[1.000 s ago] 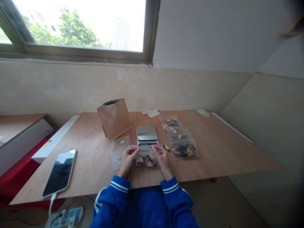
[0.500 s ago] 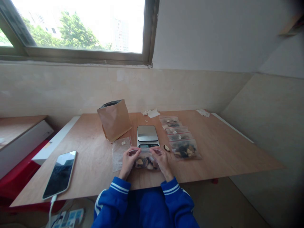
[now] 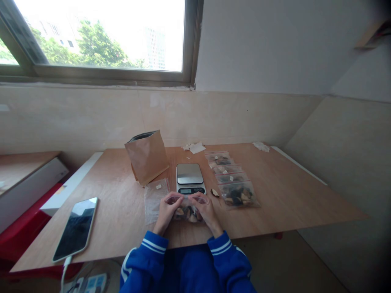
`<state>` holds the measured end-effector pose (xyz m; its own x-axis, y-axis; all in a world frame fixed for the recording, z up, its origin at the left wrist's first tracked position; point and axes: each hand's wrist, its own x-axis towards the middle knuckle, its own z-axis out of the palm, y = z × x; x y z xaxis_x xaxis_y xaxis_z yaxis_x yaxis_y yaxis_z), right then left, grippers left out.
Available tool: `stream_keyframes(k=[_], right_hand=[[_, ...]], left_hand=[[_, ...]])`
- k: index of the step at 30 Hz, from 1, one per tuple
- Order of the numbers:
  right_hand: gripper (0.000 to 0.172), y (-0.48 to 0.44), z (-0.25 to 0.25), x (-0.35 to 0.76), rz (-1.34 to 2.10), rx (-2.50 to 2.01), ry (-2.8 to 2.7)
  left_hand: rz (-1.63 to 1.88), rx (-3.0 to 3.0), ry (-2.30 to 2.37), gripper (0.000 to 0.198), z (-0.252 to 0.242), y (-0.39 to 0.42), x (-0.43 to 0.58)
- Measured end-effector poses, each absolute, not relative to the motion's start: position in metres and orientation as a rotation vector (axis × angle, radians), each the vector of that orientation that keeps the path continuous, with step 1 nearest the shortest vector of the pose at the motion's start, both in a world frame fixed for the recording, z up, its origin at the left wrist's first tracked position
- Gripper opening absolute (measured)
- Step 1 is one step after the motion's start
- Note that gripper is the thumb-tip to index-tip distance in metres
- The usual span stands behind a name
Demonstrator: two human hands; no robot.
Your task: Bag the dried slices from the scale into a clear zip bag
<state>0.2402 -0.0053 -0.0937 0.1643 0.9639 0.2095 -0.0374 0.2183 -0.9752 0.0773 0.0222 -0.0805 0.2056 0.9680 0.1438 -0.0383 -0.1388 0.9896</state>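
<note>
My left hand (image 3: pixel 167 211) and my right hand (image 3: pixel 206 211) pinch the top edge of a small clear zip bag (image 3: pixel 187 211) filled with dark and pale pieces, flat on the wooden table (image 3: pixel 287 191) near its front edge. The fingertips of both hands nearly meet at the middle of the bag's seal. Behind the bag sits a small digital scale (image 3: pixel 190 178). An empty clear bag (image 3: pixel 153 193) lies just left of my left hand. A single loose piece (image 3: pixel 215 193) rests right of the scale.
A row of several filled zip bags (image 3: pixel 232 179) runs along the right of the scale. An open brown paper bag (image 3: pixel 147 156) stands behind left. A phone (image 3: pixel 75 228) on a cable lies at front left. Paper scraps (image 3: pixel 194 146) lie by the wall.
My two hands have slid toward each other along the bag's top edge, from its corners to its middle. The view has tilted slightly.
</note>
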Motion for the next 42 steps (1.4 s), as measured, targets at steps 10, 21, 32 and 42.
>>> stream_keyframes(k=[10, 21, 32, 42], right_hand=[[0.025, -0.004, -0.097, 0.241, 0.899, -1.127, -1.134], [0.031, -0.006, -0.092, 0.239, 0.891, -1.176, -1.065], [0.022, -0.003, -0.095, 0.236, 0.942, -1.079, -1.155], [0.020, 0.001, -0.100, 0.231, 0.909, -1.082, -1.185]], left_hand=[[1.134, 1.342, 0.967, 0.028, -0.083, 0.024, 0.077], [1.134, 1.365, 0.962, 0.028, -0.084, 0.024, 0.078], [1.118, 1.378, 0.910, 0.026, -0.073, 0.018, 0.081], [1.176, 1.381, 0.980, 0.025, -0.074, 0.019, 0.081]])
